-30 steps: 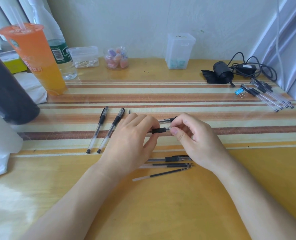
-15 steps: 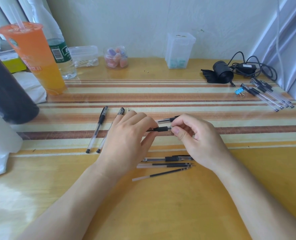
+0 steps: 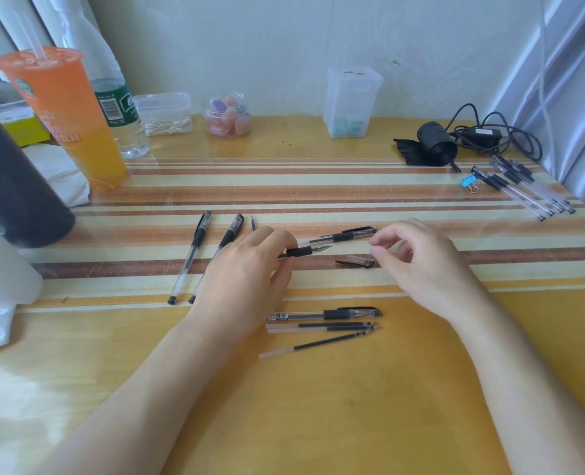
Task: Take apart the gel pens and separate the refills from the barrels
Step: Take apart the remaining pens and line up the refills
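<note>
Black-gripped pen (image 3: 305, 251) in left hand (image 3: 246, 279), tip rightward

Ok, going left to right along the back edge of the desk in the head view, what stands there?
Orange drink cup → water bottle → cotton swab box → small jar → tall clear container → black strap roll → power adapter with its cable.

I see a yellow wooden table (image 3: 318, 423) with a striped mat (image 3: 318, 186) across it. On the mat lie two capped pens (image 3: 190, 257) at left, a loose cap (image 3: 356, 261) mid-table and a pen bundle (image 3: 524, 190) far right. Nearer me lie one pen (image 3: 325, 315) and bare refills (image 3: 321, 326).
</note>
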